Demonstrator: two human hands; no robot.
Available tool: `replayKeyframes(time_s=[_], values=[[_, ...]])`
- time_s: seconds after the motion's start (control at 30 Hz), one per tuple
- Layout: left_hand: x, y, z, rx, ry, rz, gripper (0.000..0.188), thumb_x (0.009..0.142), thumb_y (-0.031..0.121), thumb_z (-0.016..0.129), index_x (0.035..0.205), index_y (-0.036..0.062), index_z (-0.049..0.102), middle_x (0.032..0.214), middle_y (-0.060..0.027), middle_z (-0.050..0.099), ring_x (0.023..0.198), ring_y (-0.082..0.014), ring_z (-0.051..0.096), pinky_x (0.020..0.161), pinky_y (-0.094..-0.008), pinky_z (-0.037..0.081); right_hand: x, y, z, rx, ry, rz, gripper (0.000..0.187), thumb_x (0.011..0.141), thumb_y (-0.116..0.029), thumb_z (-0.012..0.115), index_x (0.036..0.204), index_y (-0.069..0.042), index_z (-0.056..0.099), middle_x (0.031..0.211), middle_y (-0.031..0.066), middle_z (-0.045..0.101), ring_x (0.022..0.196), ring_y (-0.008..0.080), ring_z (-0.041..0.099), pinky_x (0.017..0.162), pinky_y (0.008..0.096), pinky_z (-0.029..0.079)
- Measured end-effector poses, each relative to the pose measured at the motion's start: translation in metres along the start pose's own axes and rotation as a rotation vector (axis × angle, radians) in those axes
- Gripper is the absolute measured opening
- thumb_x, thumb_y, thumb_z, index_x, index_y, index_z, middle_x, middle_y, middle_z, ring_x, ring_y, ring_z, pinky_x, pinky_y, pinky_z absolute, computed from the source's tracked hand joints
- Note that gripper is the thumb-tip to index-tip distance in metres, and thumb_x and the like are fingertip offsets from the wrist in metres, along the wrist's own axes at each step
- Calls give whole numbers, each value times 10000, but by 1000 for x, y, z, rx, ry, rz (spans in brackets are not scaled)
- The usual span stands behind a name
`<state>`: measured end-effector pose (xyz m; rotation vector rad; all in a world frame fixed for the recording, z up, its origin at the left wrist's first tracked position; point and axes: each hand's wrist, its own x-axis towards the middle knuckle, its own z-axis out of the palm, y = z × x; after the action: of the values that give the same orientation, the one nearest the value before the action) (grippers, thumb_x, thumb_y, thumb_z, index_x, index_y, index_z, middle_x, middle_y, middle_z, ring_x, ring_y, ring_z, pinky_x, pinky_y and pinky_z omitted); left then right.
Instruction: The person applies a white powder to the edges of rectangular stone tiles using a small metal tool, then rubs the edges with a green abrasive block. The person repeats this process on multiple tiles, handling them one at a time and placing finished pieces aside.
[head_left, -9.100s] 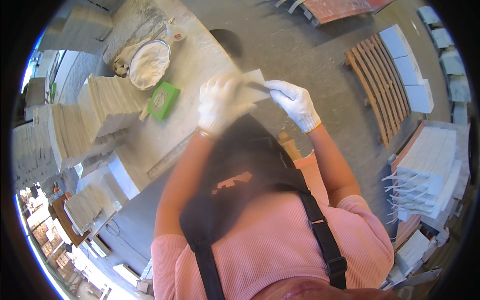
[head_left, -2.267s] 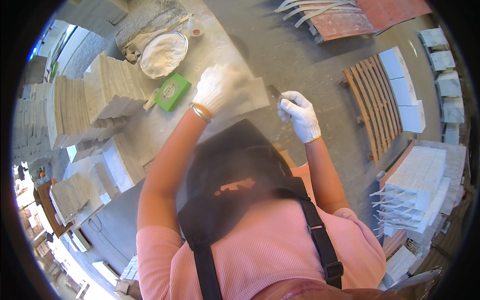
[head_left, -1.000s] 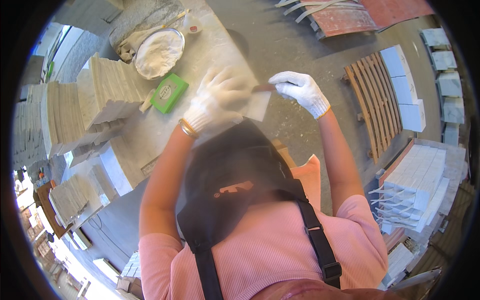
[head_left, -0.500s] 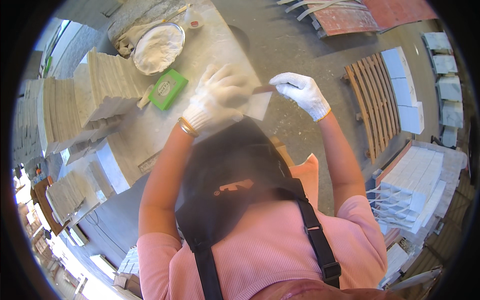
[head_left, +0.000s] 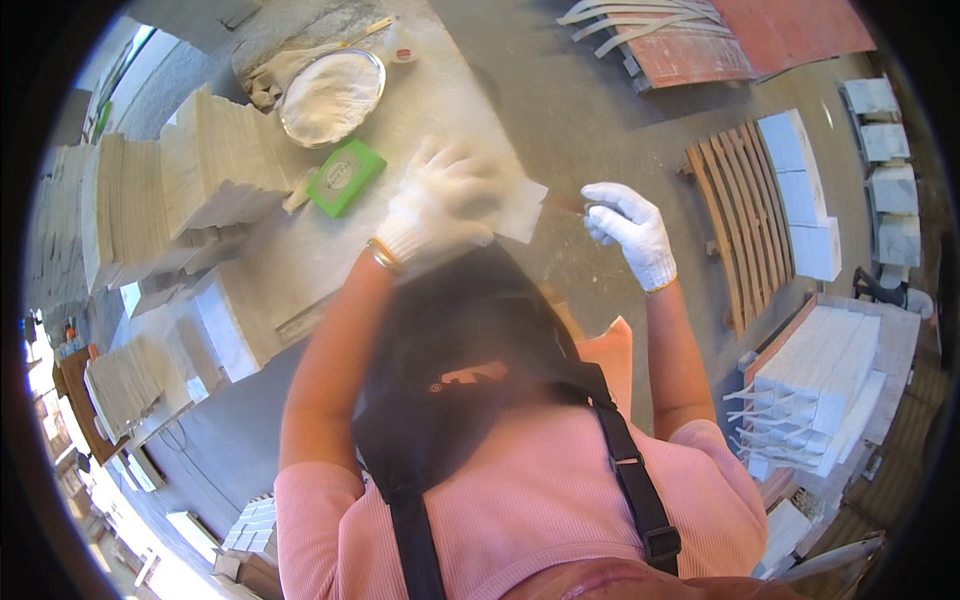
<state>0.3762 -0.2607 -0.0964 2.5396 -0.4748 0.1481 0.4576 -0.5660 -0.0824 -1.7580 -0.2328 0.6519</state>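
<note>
My left hand (head_left: 440, 195), in a white knit glove with a bracelet at the wrist, lies flat with its fingers spread over a white stone tile (head_left: 522, 212). The tile's right corner juts past the edge of the work table (head_left: 455, 95). To the right of that corner, my right hand (head_left: 632, 232), also gloved, is closed with its fingers bent. A thin reddish-brown strip (head_left: 566, 204) runs from its fingers toward the tile; its kind is too small to make out. A green box (head_left: 345, 178) lies left of my left hand.
A metal bowl of white powder (head_left: 330, 98) stands at the far left of the table, near a small white cup (head_left: 402, 52). Stacked stone slabs (head_left: 200, 175) rise on the left. A wooden pallet (head_left: 742, 225) with white blocks and a strapped tile stack (head_left: 815, 385) are on the right.
My right hand has moved right and slightly nearer, away from the tile, with the strip drawn along. My left hand stays flat over the tile.
</note>
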Motion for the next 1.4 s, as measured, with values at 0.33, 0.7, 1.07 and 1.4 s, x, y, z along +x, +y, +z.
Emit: replayKeyframes(time_s=[0.33,0.7,1.07,1.4], values=[[-2,4,26,58,305,-18,425,630,359,838,1008,184,752,1087,-13,668,1166,-247,577,1049,-458,404,88,-94,122,-295,-35,-705,266,983,-67,662,1242,-16,697,980,35,737,837,101,676,692,252,531],[-15,9,38,92,275,-192,632,630,458,845,1190,186,734,1248,-29,668,1296,-266,539,1169,-510,336,157,-121,222,-1304,-100,-721,227,957,-344,639,1158,-255,695,1045,77,736,953,324,710,769,503,557],[-11,3,91,-467,464,-272,525,988,439,540,1425,150,512,1355,-82,607,1331,-306,505,1163,-431,347,103,-104,263,-1373,-325,-1353,471,863,-116,603,1325,-187,662,1269,93,665,1378,346,482,1171,547,312],[-12,-20,62,425,86,-85,427,911,296,634,1303,128,611,1330,-98,621,1329,-324,513,1159,-478,366,58,-111,226,-862,-290,-1158,608,842,-123,704,1433,-194,577,1242,138,650,1270,362,574,1079,521,445]])
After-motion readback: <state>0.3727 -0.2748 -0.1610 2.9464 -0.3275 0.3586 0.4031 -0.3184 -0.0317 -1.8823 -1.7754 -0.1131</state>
